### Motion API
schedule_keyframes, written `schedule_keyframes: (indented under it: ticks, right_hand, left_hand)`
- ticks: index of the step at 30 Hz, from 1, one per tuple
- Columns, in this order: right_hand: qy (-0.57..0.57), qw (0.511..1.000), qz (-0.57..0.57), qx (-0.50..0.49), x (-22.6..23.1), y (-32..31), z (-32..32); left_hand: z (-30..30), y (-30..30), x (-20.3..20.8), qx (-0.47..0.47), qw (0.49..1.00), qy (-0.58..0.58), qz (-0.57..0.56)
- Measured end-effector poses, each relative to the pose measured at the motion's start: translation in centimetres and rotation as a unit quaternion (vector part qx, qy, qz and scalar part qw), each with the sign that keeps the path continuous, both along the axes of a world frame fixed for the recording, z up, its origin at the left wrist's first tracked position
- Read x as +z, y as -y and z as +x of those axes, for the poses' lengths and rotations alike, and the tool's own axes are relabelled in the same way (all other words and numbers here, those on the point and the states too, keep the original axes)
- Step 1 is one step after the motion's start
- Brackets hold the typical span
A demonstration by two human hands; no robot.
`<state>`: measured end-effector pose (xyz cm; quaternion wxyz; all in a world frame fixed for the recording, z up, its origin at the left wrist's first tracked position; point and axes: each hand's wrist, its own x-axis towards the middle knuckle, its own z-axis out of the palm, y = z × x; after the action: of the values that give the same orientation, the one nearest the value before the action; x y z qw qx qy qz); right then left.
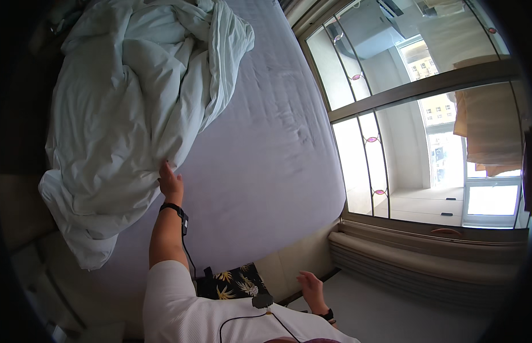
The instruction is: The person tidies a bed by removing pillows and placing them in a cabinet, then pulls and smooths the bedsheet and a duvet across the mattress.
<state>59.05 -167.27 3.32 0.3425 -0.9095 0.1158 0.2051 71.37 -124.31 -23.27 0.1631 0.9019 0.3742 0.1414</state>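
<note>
A rumpled white duvet lies heaped over the left side of the bed, with one corner hanging past its near edge. My left hand is stretched out to the duvet's right edge and closed on the fabric there; some of its fingers are hidden. Under the duvet, a pale lilac sheet covers the mattress, slightly wrinkled toward the far end. My right hand hangs in the air beyond the bed's near edge, fingers loosely bent and apart, holding nothing.
A black bag or cloth with a yellow and white leaf print sits against the bed's near end. To the right are sliding glass doors and a rolled or folded beige curtain. A cable runs from my left wristband.
</note>
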Motion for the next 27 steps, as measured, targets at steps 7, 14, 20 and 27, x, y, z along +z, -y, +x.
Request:
schedule_keyframes:
  ticks: [7,14,20,27]
  right_hand:
    - [-0.031,0.990,0.037,0.131,-4.3,-6.6,8.7]
    - [-0.233,0.935,0.209,0.168,-12.9,-16.9,19.0]
    - [-0.288,0.864,0.315,0.266,-20.8,-29.1,25.6]
    - [0.017,0.953,0.260,-0.154,-27.7,-40.8,34.6]
  left_hand:
    - [-0.6,-4.3,9.1,-0.031,0.938,0.024,-0.345]
    - [-7.1,-8.9,24.1,-0.024,0.821,0.110,-0.560]
    - [-7.6,-9.1,24.0,-0.008,0.827,0.196,-0.526]
    - [-7.1,-7.9,25.3,-0.052,0.875,0.067,-0.476]
